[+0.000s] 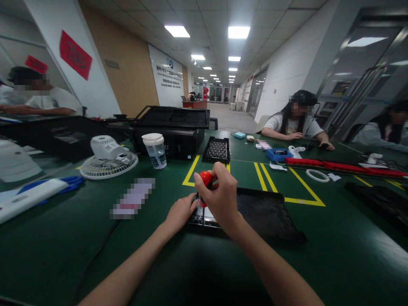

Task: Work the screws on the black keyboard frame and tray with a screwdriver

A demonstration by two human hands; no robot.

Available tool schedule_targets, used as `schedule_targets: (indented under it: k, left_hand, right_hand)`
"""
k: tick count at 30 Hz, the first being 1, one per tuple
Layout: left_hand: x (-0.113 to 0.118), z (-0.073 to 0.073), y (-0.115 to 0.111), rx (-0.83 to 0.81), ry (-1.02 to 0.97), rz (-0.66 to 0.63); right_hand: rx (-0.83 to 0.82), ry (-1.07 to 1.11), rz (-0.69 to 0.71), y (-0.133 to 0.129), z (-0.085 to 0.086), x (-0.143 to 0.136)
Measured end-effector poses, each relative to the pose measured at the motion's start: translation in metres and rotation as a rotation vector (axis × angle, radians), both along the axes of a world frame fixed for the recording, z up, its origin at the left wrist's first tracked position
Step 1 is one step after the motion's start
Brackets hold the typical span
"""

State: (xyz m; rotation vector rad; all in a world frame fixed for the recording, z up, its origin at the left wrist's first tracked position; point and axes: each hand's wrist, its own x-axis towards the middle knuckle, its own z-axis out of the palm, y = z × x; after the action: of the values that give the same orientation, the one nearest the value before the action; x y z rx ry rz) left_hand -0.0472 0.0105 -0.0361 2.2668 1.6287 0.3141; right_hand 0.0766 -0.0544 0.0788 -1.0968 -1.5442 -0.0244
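The right hand [221, 194] pinches a red handle [204, 175] between thumb and fingers, over the left end of a black panel [264, 212]. The handle's long axis is near upright, knob up; its lower end is partly hidden by fingers. The left hand [180, 211] reaches in beside it, though I cannot tell what its fingertips grip. Beyond, a lidded cup [156, 151] holds clear liquid, a black tray [216, 160] shows rounded shapes too small to identify, and a blue box [276, 158] contains something dark.
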Motion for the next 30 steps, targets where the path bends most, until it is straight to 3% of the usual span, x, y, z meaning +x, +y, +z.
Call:
schedule_targets:
  k: [13,21,26,30]
  left_hand:
    - [0.000,-0.013,0.008,0.023,-0.032,-0.003]
    - [-0.002,-0.003,0.002,0.032,-0.022,-0.037]
    - [-0.002,0.002,-0.001,0.045,-0.019,-0.026]
    - [-0.002,0.004,-0.002,0.039,-0.012,-0.028]
  right_hand:
    - [0.038,-0.007,-0.059,-0.002,-0.003,-0.006]
    - [-0.024,0.074,-0.028,0.001,-0.001,-0.001]
    - [-0.136,0.225,0.161,0.007,-0.003,0.003]
    - [-0.238,0.445,0.460,0.013,-0.006,0.002]
